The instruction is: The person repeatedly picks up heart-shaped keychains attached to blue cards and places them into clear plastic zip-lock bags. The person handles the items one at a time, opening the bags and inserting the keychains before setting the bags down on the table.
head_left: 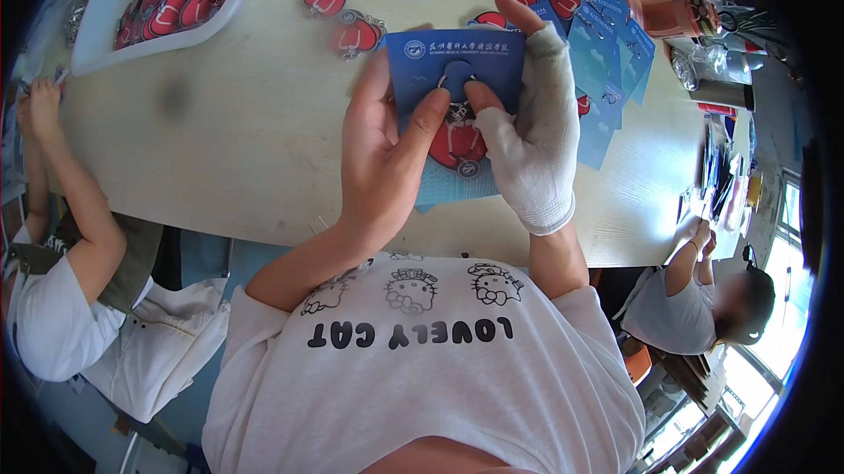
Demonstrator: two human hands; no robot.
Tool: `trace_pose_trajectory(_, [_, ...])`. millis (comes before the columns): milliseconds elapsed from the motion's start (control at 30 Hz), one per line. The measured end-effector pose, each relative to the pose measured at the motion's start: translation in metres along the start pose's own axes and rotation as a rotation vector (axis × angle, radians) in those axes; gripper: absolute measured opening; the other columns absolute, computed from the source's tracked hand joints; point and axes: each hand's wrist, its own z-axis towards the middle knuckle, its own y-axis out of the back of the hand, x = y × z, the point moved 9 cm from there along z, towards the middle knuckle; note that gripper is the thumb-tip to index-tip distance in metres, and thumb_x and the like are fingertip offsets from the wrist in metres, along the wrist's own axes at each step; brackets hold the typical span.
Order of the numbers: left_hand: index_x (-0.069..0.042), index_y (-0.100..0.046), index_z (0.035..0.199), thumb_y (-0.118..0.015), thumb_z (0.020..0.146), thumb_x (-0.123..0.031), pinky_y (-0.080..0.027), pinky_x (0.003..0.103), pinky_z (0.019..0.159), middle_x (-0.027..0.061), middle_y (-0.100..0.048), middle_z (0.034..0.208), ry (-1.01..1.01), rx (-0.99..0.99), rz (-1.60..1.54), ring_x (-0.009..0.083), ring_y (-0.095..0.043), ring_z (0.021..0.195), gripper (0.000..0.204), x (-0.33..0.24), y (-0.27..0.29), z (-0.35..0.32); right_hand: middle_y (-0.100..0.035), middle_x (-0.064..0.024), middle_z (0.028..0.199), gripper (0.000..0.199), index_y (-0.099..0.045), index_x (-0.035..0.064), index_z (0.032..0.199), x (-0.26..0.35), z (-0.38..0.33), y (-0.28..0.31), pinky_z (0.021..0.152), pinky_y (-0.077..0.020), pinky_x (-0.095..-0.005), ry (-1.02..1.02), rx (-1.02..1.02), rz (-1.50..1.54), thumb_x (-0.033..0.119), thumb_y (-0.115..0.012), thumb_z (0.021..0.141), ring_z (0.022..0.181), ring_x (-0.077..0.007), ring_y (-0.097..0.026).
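Note:
Between my two hands is a blue backing card point(413, 78), held upright above the table. A red keychain charm point(456, 147) with a pale outline and a small round tag hangs against the card's front, its metal ring at the card's middle. My left hand point(378, 149) grips the card's left side, thumb pressed near the ring. My right hand point(536, 144), in a white glove with bare fingertips, closes on the right side. Its thumb presses beside the ring, and its index finger points up past the card's edge. The fingers behind the card are hidden.
A white plastic bin point(88, 59) full of red keychains stands at the far left. Loose red keychains point(327, 1) lie beyond my hands. Blue cards point(593, 56) spread at the right, with a dark cylinder point(723, 94) beyond. Co-workers sit left point(66, 316) and right point(673, 307).

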Motion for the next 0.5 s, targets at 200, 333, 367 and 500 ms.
trace_pose_trajectory(200, [0.0, -0.042, 0.127, -0.063, 0.089, -0.01, -0.041, 0.033, 0.088, 0.0119, -0.05, 0.113, -0.03, 0.134, 0.246, 0.0173, -0.05, 0.106, 0.044, 0.014, 0.001, -0.002, -0.047, -0.0113, 0.13, 0.068, -0.029, 0.0002, 0.142, -0.01, 0.006, 0.024, 0.089, -0.0449, -0.0249, -0.052, 0.04, -0.074, -0.016, -0.043, 0.077, 0.107, -0.0143, -0.051])
trace_pose_trajectory(333, [0.001, -0.043, 0.128, -0.073, 0.074, -0.043, -0.035, 0.046, 0.089, 0.0157, -0.046, 0.116, -0.283, 0.195, 1.462, 0.0309, -0.044, 0.107, 0.075, 0.009, 0.022, -0.017, -0.056, -0.0134, 0.114, 0.053, -0.043, -0.0001, 0.131, -0.033, 0.018, 0.156, 0.088, -0.0452, -0.0305, -0.041, -0.293, -0.402, 0.008, -0.062, 0.082, 0.105, -0.0196, -0.054])
trace_pose_trajectory(367, [0.002, -0.043, 0.128, -0.074, 0.071, -0.046, -0.035, 0.046, 0.088, 0.0155, -0.046, 0.116, -0.225, 0.166, 1.566, 0.031, -0.044, 0.107, 0.08, 0.016, 0.034, -0.02, -0.056, -0.0147, 0.114, 0.051, -0.046, 0.0009, 0.128, -0.023, 0.024, 0.155, 0.088, -0.0453, -0.0322, 0.076, -0.338, -0.785, 0.011, -0.064, 0.081, 0.104, -0.022, -0.055])
trace_pose_trajectory(500, [0.005, -0.04, 0.129, -0.075, 0.065, -0.051, -0.034, 0.046, 0.087, 0.0161, -0.045, 0.118, -0.159, 0.114, 1.71, 0.031, -0.043, 0.107, 0.092, 0.022, 0.043, -0.019, -0.059, -0.0118, 0.113, 0.044, -0.057, 0.0079, 0.116, -0.024, 0.052, 0.082, 0.087, -0.0449, -0.0397, 0.264, -0.058, -1.005, 0.016, -0.072, 0.076, 0.098, -0.0281, -0.058])
